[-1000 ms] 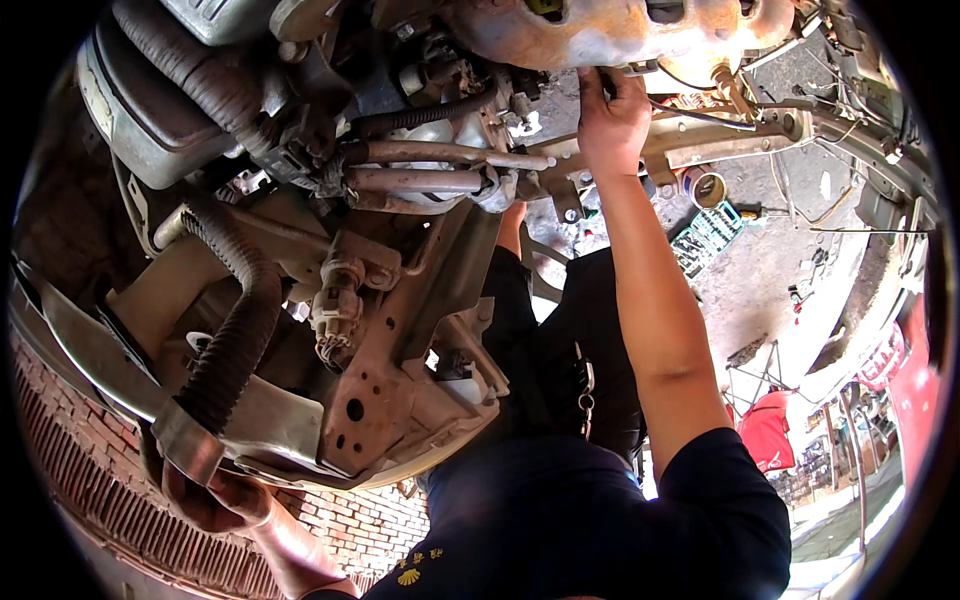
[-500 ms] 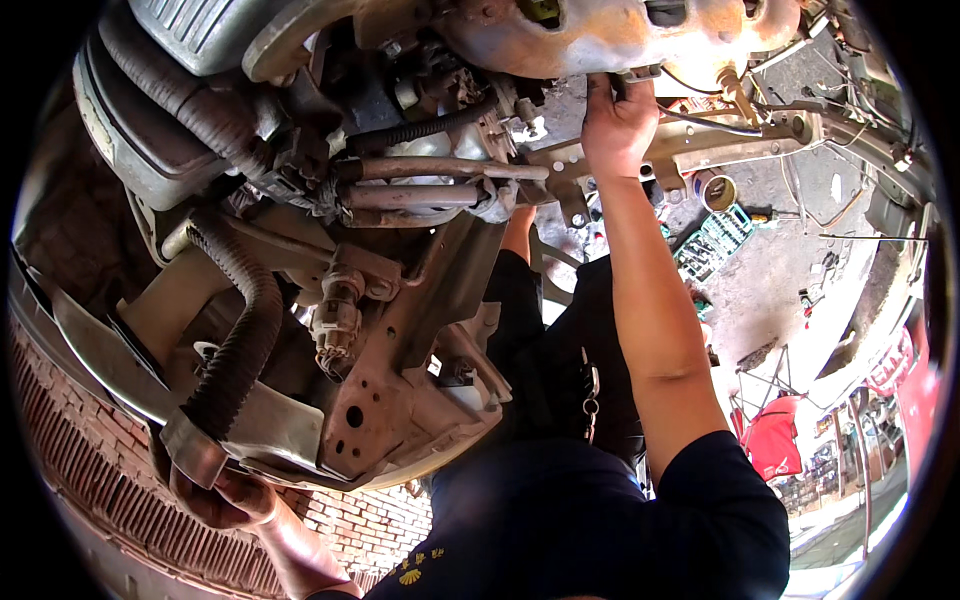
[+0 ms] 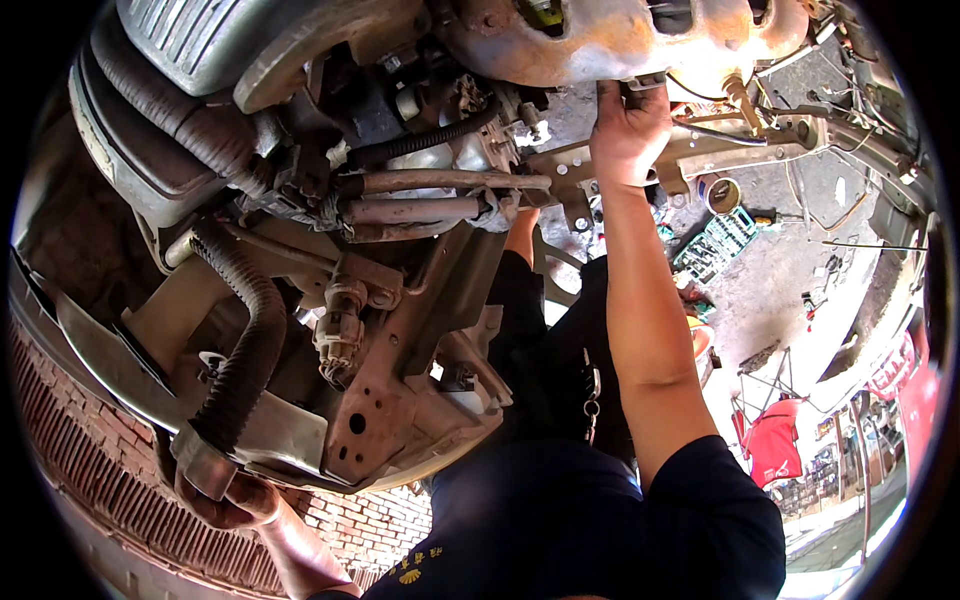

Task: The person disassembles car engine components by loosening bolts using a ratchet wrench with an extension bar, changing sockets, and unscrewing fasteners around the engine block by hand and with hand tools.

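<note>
At the lower left, my left hand point(image 3: 238, 500) is closed around the grey cuff point(image 3: 204, 462) at the lower end of a black corrugated hose point(image 3: 250, 350). The hose curves up into the engine bay beside a wiring connector point(image 3: 340, 330). My right arm stretches up the middle right, and my right hand point(image 3: 632, 140) is raised against the underside of a rusty exhaust manifold point(image 3: 600, 50). Its fingers are curled at a small grey metal piece point(image 3: 645, 82); the fingertips are partly hidden, so what they grip cannot be made out.
A perforated metal crossmember point(image 3: 740, 150) runs behind my right hand. On the floor beyond lie a teal socket set case point(image 3: 717, 243) and a round tub point(image 3: 720, 192). A red cloth item point(image 3: 773, 440) hangs at right. Metal pipes point(image 3: 430, 182) cross mid-bay.
My right hand appears slightly lower and farther right, still beneath the manifold. The left hand keeps its hold on the hose cuff, and the whole view has shifted a little.
</note>
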The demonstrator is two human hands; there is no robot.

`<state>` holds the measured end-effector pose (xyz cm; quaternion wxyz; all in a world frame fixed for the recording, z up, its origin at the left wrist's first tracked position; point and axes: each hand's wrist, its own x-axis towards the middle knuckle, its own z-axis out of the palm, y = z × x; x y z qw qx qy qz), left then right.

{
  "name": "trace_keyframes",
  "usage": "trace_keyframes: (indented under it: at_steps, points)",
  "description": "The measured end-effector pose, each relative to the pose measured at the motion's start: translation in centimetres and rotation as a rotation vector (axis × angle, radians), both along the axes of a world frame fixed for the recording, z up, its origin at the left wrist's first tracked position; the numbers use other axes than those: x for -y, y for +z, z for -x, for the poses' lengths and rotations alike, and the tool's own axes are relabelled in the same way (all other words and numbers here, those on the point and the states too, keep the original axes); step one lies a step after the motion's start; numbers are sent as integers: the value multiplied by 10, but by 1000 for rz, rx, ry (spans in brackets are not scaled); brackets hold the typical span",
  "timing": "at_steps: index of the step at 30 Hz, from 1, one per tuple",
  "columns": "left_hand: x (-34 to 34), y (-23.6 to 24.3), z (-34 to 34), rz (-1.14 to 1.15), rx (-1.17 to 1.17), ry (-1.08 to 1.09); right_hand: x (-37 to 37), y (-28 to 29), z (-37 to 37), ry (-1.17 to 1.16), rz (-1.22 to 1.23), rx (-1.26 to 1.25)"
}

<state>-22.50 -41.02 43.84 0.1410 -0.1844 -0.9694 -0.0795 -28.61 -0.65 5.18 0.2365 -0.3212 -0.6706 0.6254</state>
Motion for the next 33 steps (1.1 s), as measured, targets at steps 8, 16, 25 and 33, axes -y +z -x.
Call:
trace_keyframes:
  at_steps: [8,16,25,33]
  points:
    - [5,2,1,-1,21,-3,21,-16,0,262,-170,315]
    - [5,0,6,-16,51,-44,2,-18,-8,323,-212,250]
    - [-7,-4,10,-53,35,-35,-33,28,-89,513,-29,274]
    - [-11,-4,17,-156,79,-85,-43,189,-182,546,1015,175]
